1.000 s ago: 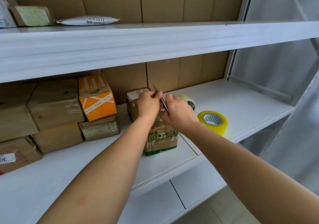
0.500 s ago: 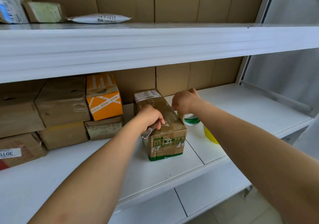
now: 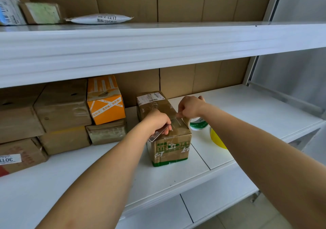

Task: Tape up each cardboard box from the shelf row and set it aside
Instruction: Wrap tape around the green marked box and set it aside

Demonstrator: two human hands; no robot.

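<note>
Head view: taping step in hand on the cardboard box [image 3: 167, 133], which sits on the shelf [image 3: 105, 175] right of the orange box [image 3: 105, 105]. Left hand [image 3: 158, 122] grips a metal blade [image 3: 157, 134] on the box top; right hand [image 3: 189, 107] pinches the tape strip [image 3: 176, 118] at the box's right edge. Next, I'd judge: press the strip flat. Versus a second ago, the blade has dropped from between both hands onto the box.

Bright, soft daylight; wide-angle edge distortion.
</note>
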